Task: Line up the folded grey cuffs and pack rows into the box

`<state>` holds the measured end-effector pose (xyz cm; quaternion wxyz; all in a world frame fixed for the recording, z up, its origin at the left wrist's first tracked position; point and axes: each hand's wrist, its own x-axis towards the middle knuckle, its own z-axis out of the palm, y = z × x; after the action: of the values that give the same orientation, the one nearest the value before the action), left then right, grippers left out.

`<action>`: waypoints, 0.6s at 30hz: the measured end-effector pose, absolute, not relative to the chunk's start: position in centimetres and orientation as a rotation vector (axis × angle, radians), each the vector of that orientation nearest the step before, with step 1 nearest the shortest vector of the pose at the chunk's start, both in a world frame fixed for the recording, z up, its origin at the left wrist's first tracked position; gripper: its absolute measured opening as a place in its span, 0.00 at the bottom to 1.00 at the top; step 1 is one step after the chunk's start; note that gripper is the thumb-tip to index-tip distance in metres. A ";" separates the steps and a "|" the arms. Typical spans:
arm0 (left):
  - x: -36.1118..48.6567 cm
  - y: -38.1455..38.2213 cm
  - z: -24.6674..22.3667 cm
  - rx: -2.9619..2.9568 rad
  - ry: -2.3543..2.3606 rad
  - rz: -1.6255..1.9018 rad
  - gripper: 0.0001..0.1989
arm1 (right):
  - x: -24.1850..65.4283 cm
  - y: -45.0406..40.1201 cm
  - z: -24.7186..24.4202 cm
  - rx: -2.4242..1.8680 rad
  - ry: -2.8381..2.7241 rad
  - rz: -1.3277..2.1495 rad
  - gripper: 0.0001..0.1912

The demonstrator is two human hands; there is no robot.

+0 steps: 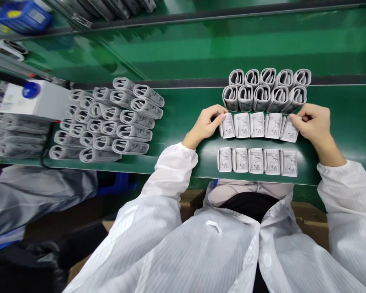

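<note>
My left hand (204, 125) and right hand (312, 124) pinch opposite ends of the row of folded printed packets (258, 125), long axis running left-right between them.

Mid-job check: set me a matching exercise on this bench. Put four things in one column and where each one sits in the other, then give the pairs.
Things:
1. left hand
2. right hand
3. lower flat row
4. rolled bundles

Places:
A. touching the right-end packet of the upper row
B. nearest the near edge of the green belt, untouched
C. beyond the hands, toward the belt's far side
D. touching the upper row's left-end packet

Pairs: 1-D, 2-A, 3-B, 4-C
</note>
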<state>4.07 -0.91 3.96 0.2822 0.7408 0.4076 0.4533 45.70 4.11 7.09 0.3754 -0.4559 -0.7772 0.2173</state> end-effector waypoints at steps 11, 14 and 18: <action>4.7 -0.6 3.1 2.037 1.060 1.473 0.24 | 46.3 3.5 7.2 -1.477 -2.121 0.344 0.31; 4.7 -0.6 2.7 2.076 1.156 1.585 0.22 | 46.4 3.7 6.5 -1.409 -2.134 0.333 0.30; 4.7 -0.6 2.4 2.099 1.181 1.640 0.21 | 46.4 4.0 6.0 -1.335 -2.108 0.358 0.28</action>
<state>4.68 -0.56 2.43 0.1137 0.7157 0.4028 0.5591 46.41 4.03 5.97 0.3053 -0.5044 -0.7963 0.1352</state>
